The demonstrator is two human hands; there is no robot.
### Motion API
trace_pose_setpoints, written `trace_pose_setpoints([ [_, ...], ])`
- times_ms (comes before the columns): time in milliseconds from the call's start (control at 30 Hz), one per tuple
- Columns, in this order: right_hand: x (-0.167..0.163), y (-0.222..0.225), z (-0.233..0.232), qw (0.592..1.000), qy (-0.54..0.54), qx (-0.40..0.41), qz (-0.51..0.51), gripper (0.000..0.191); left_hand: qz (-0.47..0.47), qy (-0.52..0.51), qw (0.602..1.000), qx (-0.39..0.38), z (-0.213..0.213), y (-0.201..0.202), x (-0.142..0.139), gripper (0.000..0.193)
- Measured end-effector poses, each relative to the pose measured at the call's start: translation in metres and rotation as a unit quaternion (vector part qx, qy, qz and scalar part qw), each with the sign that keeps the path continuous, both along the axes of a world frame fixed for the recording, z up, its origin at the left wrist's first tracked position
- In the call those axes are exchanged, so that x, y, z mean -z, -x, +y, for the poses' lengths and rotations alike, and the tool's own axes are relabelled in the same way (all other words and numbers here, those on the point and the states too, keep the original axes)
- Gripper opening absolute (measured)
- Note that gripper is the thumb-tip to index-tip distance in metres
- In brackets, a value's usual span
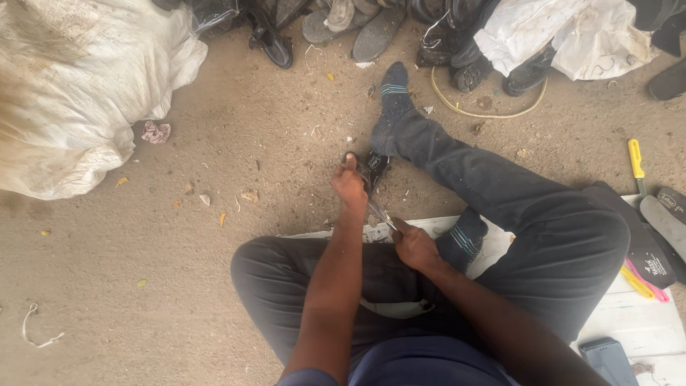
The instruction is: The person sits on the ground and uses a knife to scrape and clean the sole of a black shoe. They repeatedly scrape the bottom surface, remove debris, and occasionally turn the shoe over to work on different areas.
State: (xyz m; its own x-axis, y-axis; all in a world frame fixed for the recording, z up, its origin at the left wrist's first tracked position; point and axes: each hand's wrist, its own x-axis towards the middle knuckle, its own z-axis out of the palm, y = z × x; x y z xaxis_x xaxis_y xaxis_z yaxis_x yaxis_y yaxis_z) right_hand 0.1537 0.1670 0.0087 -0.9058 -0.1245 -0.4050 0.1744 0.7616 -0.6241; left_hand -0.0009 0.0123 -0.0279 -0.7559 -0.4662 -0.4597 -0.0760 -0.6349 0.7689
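I sit on a dirt floor with my legs in dark trousers and dark striped socks. My left hand (349, 182) grips a small dark piece (374, 166), perhaps part of a shoe sole, just below my outstretched right leg (486, 179). My right hand (412, 244) holds a thin metal tool (379, 213), possibly scissors or a blade, whose tip reaches the dark piece. Both hands are close together over the ground in front of my folded left leg (286, 279).
A big white sack (78, 86) fills the upper left. Shoes and soles (357, 21) lie along the top, with a white cloth (564, 32) and a looped cord (486, 111). At right are insoles (661, 214), a yellow-handled tool (634, 159) and a white board (643, 322).
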Motion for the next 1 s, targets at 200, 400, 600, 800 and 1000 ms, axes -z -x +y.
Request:
trace_pose_setpoints([
  [200,0.005,0.023,-0.002,1.0,0.002,0.0,-0.022,0.037,0.189,0.885,0.411,0.112,-0.032,-0.033,-0.044,0.083],
  [400,0.005,0.019,-0.021,0.996,0.081,0.02,-0.018,0.029,-0.12,0.658,0.462,0.583,-0.033,-0.01,-0.063,0.064],
  [600,-0.013,-0.014,-0.031,0.997,0.062,0.038,-0.021,0.027,-0.084,0.672,0.501,0.539,-0.038,-0.002,-0.057,0.057],
  [800,-0.023,0.011,-0.039,0.978,0.131,0.12,-0.11,0.031,-0.068,0.637,0.607,0.47,-0.043,-0.01,-0.053,0.052],
  [1000,-0.051,-0.039,-0.05,0.993,0.083,0.022,-0.078,0.032,-0.109,0.541,0.7,0.453,-0.029,-0.021,-0.051,0.044],
])
